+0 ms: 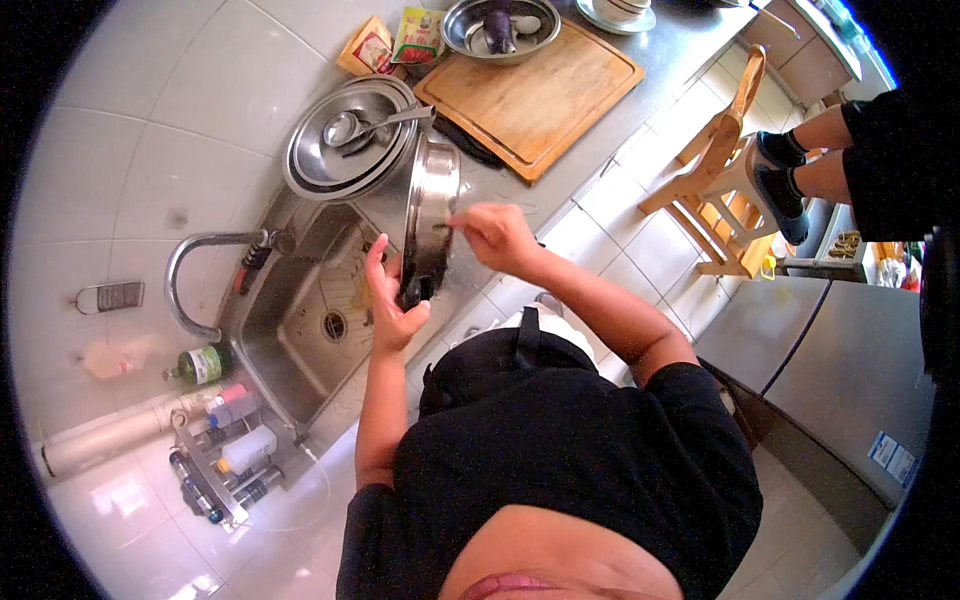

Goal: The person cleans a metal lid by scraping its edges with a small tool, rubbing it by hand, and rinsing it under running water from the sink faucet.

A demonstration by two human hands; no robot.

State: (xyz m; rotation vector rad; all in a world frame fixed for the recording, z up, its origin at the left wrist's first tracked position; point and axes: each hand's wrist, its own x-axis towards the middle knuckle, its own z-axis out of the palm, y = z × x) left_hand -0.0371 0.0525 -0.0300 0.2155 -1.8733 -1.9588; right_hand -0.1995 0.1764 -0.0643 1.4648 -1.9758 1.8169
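A stainless steel pot (433, 190) is tipped on its side at the front edge of the sink (290, 345), its curved wall turned to my right. My left hand (388, 305) holds its lower end, thumb on one side and fingers on the other, near a dark part that looks like a handle. At the pot's outer wall, the curled fingers of my right hand (498, 238) press together with the fingertips against the metal. Whether something small is between them I cannot make out.
Beyond the pot are stacked steel bowls (310, 150) with a ladle (345, 128), a wooden cutting board (540, 90), and a bowl with an eggplant (498, 32). A curved faucet (190, 260) overhangs the sink. A person's feet (785, 185) rest on a stool at right.
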